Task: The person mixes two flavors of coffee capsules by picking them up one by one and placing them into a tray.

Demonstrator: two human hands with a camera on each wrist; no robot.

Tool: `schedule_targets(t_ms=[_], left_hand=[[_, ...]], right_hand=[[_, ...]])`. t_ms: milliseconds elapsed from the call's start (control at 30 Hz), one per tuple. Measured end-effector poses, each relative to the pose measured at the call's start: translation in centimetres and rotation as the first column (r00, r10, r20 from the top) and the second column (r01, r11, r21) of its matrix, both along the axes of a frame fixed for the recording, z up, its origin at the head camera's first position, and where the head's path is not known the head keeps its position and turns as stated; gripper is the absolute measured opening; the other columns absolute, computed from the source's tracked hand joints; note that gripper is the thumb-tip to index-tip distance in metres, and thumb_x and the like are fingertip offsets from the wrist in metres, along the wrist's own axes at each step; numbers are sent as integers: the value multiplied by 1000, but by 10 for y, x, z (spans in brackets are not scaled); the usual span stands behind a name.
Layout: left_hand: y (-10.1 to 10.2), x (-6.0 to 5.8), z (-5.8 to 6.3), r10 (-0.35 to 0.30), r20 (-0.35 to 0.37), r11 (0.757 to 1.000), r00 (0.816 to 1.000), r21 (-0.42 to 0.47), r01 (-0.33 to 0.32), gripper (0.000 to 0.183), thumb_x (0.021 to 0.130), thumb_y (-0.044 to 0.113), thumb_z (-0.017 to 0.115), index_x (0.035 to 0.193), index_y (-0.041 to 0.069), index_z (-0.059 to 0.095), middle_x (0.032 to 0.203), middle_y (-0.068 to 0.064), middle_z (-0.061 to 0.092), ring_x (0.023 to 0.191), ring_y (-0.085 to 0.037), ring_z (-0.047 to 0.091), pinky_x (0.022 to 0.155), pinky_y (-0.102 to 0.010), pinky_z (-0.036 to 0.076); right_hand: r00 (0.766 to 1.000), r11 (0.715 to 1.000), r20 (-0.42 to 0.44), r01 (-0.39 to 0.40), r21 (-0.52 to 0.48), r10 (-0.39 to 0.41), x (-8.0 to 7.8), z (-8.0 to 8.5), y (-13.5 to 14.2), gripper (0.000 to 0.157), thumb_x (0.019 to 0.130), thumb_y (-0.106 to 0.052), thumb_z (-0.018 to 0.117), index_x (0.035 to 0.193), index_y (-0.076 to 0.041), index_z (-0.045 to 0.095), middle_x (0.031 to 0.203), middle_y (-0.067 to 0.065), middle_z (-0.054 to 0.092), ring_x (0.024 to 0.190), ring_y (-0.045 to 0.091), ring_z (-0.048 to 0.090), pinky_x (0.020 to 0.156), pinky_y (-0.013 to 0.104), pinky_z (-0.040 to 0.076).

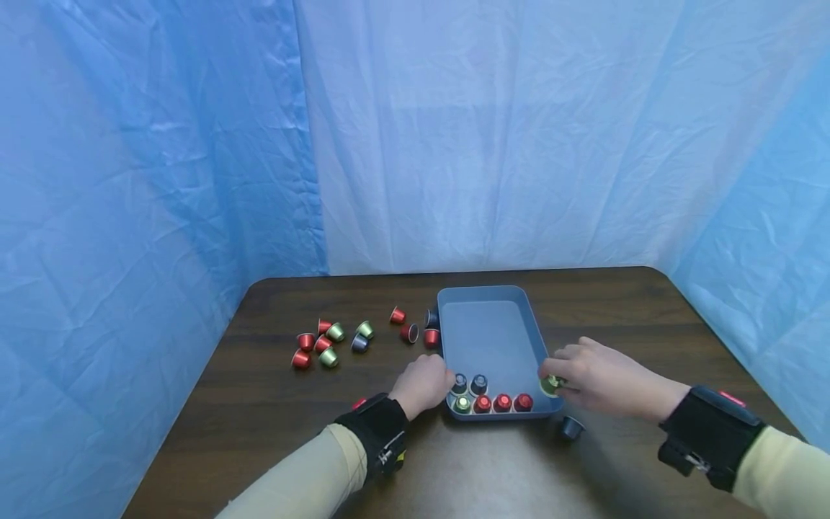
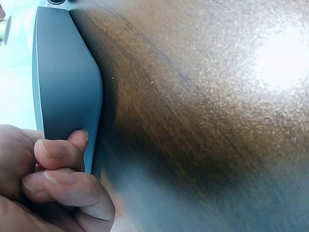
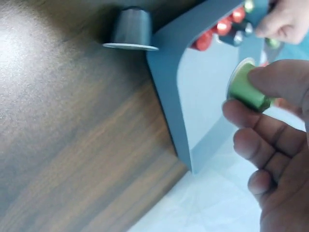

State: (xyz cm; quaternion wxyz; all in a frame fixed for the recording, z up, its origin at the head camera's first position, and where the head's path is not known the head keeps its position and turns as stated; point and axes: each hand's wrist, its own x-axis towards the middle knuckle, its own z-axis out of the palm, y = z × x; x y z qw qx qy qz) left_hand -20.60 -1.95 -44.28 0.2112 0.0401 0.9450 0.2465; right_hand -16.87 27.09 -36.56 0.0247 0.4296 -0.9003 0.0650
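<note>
Over the right side of a blue-grey tray [image 1: 486, 317], my right hand [image 1: 586, 378] pinches a green coffee capsule [image 3: 247, 87] between thumb and fingers. At the tray's left wall, my left hand [image 1: 423, 383] holds the rim with curled fingers; its thumb is hidden in the left wrist view. Along the tray's near side stand a green capsule [image 1: 462, 405] and three red capsules [image 1: 502, 403] in a row. Behind the left end of that row are two dark capsules [image 1: 478, 384], right by my left hand.
A dark capsule [image 1: 572, 427] sits on the wooden table [image 1: 259, 432] by the tray's near right corner. Several red, green and dark capsules [image 1: 323, 343] lie loose to the left. Others, including a red capsule [image 1: 431, 338], lie against the tray's left wall. Blue curtains [image 1: 486, 144] surround the table.
</note>
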Motion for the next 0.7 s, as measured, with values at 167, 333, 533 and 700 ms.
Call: schedule_targets(t_ms=[167,333,533,700], left_hand=[[0,1,0,6,8,1000,1000,-3,-6,30,103,27,59,81,8,66,66,-6,57,58,-20,58,52,-29,40],[0,2,2,7,7,1000,1000,-1,-7,30,103,26,60,81,7,66,66,-7,57,58,-20,59,52,-29,40],[0,3,2,3,-3,1000,1000,-3,-3,31,103,25,60,78,8,65,65,-7,57,58,-20,59,51,-29,39],[0,3,3,7,2,1000,1000,-4,-7,31,103,25,59,79,8,66,66,-7,57,58,-21,59,51,-29,39]], right_hand=[[1000,999,1,-4,44,4,-1,-9,-5,26,82,-15,85,105,-20,75,92,-12,73,80,3,63,69,29,44],[999,995,35,26,92,-29,-1,-15,-10,24,80,-18,88,102,-17,77,86,-10,74,74,3,60,66,27,40],[995,984,51,81,156,-89,-3,-21,-16,24,76,-24,91,96,-16,80,83,-8,73,73,6,57,66,28,39],[992,973,46,107,204,-119,-5,-28,-20,24,74,-26,93,92,-17,80,78,-8,68,68,5,51,65,28,33]])
